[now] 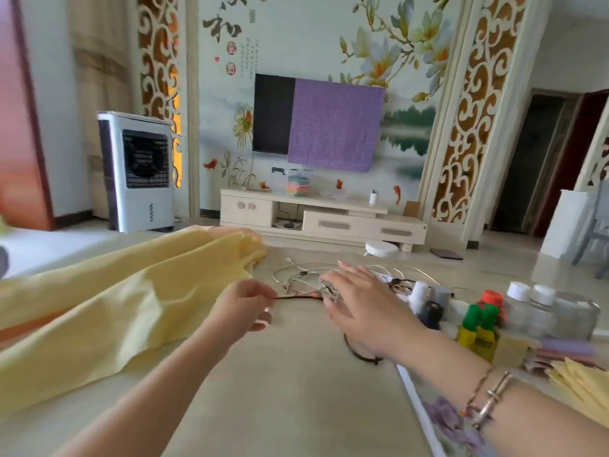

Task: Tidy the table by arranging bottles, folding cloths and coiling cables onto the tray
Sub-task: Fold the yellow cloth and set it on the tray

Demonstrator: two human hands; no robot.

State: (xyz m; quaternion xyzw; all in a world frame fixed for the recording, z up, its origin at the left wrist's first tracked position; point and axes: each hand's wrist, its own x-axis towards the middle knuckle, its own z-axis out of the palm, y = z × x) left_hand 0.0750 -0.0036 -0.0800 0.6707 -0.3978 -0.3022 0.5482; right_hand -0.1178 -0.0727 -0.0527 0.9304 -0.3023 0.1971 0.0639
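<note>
One dark cable (pixel 298 296) runs sideways from the left hand (pixel 245 305), whose grip pinches its end, toward the right hand (pixel 357 300), spread flat over the tangle (pixel 316 275).

Readable text is only on the painted mural wall (pixel 313 44) ahead of me. Large black brush calligraphy (pixel 221 27), upper left of the mural: lower character reads 和, the one above is cropped. Below it two red round seals (pixel 231 57), too blurred to read, and columns of small script (pixel 250 59), illegible. Bottle labels beside my hands: nothing legible.
</note>
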